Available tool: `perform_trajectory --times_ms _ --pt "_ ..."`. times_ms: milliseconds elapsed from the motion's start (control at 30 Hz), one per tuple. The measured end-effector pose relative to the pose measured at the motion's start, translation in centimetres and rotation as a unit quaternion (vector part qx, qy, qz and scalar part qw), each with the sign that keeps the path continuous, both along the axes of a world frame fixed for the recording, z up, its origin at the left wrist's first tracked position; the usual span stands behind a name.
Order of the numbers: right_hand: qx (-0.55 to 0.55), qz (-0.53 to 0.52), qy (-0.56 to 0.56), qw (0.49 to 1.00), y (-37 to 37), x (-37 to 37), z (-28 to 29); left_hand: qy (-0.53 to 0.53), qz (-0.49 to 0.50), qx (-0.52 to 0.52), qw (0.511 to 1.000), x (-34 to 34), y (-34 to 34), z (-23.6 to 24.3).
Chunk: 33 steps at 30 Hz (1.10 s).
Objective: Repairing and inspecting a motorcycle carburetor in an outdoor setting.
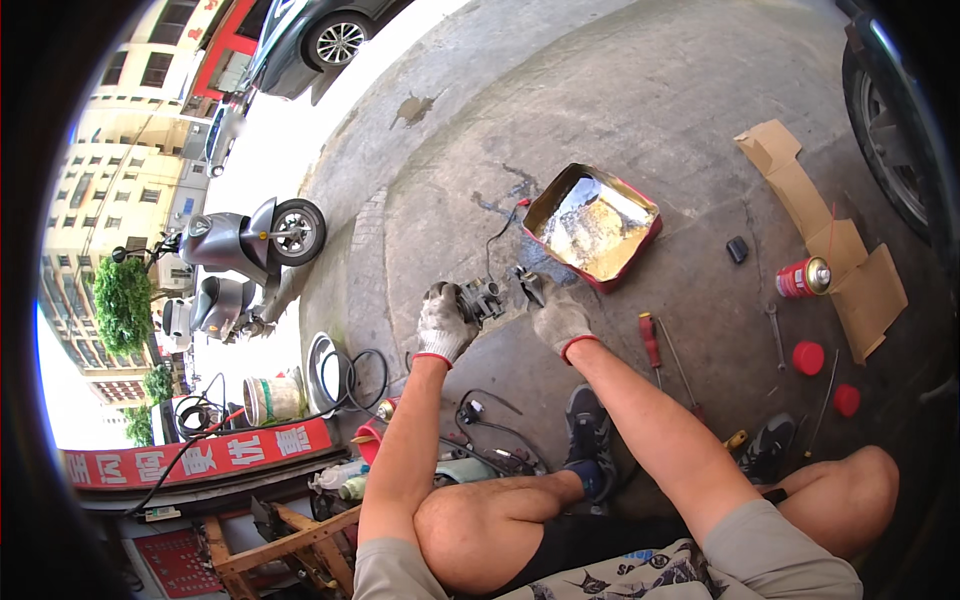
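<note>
My left hand (pixel 442 322), in a whitish work glove with a red cuff, is closed around a small grey metal carburetor (pixel 484 301). To its right, my gloved right hand (pixel 560 318) grips a small dark metal piece (pixel 530 287) whose kind I cannot make out. A narrow gap separates that piece from the carburetor, and both are held above the concrete. Just beyond my right hand stands a red-rimmed square pan (pixel 626 271) with shiny liquid inside. A thin dark cable (pixel 491 250) with a red end runs on the ground beside the pan.
On the right lie a red-handled screwdriver (pixel 650 340), a wrench (pixel 776 336), red caps (pixel 808 358), a spray can (pixel 803 278) and flattened cardboard (pixel 830 236). Hoses (pixel 490 420) and a bucket (pixel 272 399) are at left. A scooter (pixel 235 245) and cars stand farther out.
</note>
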State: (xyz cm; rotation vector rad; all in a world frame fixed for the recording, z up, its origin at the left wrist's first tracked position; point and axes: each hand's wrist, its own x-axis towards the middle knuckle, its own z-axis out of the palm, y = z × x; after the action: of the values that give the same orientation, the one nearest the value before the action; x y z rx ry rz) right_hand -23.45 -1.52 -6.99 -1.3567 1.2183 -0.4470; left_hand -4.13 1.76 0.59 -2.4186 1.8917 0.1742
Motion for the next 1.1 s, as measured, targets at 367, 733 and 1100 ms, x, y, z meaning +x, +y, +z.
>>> perform_trajectory --times_ms 367,733,1100 --pt "-0.067 0.113 0.028 0.991 -0.3 -1.0 -0.4 -0.012 -0.039 -0.026 0.999 1.0 0.5 -0.9" --pt "-0.03 0.065 0.041 0.997 -0.5 0.1 0.5 -0.027 -0.124 -0.09 0.988 0.8 0.5 -1.8" --pt "-0.16 0.128 -0.1 0.974 0.8 1.4 -1.2 0.013 -0.162 -0.118 0.98 0.8 0.3 -2.4"
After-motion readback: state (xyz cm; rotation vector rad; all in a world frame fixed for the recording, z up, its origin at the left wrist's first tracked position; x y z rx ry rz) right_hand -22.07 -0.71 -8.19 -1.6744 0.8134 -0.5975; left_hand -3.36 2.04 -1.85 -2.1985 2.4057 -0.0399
